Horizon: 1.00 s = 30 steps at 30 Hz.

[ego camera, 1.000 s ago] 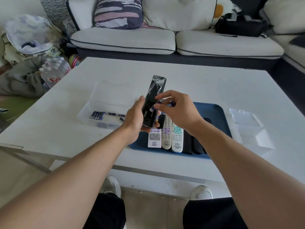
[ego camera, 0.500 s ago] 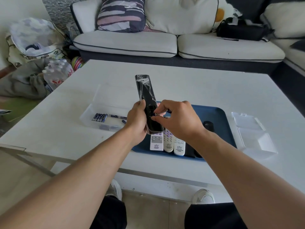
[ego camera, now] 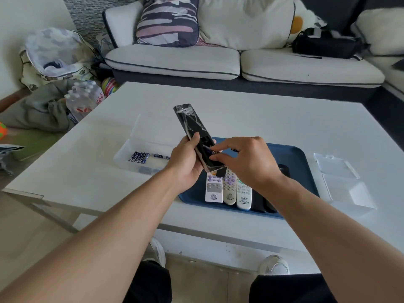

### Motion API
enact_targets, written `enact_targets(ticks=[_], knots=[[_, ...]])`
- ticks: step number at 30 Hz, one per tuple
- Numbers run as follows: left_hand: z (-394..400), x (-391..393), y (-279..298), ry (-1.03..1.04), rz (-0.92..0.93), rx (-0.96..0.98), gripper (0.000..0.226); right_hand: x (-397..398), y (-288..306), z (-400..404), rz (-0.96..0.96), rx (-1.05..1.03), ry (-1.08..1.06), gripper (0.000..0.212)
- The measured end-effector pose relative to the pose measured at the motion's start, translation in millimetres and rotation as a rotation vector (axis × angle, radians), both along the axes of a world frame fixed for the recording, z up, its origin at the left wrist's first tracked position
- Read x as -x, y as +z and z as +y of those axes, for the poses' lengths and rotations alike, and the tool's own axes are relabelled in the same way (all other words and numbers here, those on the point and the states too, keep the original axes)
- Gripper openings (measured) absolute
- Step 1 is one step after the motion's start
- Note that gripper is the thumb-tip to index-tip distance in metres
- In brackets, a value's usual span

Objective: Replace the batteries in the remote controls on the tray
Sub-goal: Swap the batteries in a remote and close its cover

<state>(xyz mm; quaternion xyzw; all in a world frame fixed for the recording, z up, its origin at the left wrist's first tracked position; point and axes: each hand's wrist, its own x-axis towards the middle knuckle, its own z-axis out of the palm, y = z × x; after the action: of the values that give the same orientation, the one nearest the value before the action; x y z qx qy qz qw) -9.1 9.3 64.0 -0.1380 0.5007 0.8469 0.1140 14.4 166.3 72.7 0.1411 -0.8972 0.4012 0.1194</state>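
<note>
Moved: black remote (ego camera: pixel 193 130) tilted further left than before.
Left hand (ego camera: pixel 185 162): clasped the remote.
Right hand (ego camera: pixel 244 160): pinched a battery (ego camera: pixel 208 149) at its compartment.

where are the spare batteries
Head view, left of centre: the batteries lie in a clear box on the table, left of the blue tray.

Head-worn view, forward and down over near table (ego camera: pixel 284 127).
</note>
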Motion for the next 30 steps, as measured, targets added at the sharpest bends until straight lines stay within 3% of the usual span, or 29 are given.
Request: enact_targets(ticks=[10, 19, 25, 30], knots=[[-7.8, -1.9, -5.1, -0.1, 0.06, 0.105, 0.031, 3.9, 0.4, 2.9, -0.09, -0.078, 0.055, 0.011], [-2.4, -8.2, -7.7, -0.173, 0.141, 0.162, 0.025, 2.4, 4.7, 2.8, -0.334, -0.032, 0.011, 0.045], [1.9, -12.3, -1.4, -0.181, 0.138, 0.153, 0.031, 6.1, 5.0, 4.2, -0.467, 0.033, -0.07, 0.047], [7.4, -11.2, -3.1, -0.156, 0.07, 0.127, 0.032, 5.4, 5.9, 3.1, -0.427, 0.136, -0.102, 0.039]])
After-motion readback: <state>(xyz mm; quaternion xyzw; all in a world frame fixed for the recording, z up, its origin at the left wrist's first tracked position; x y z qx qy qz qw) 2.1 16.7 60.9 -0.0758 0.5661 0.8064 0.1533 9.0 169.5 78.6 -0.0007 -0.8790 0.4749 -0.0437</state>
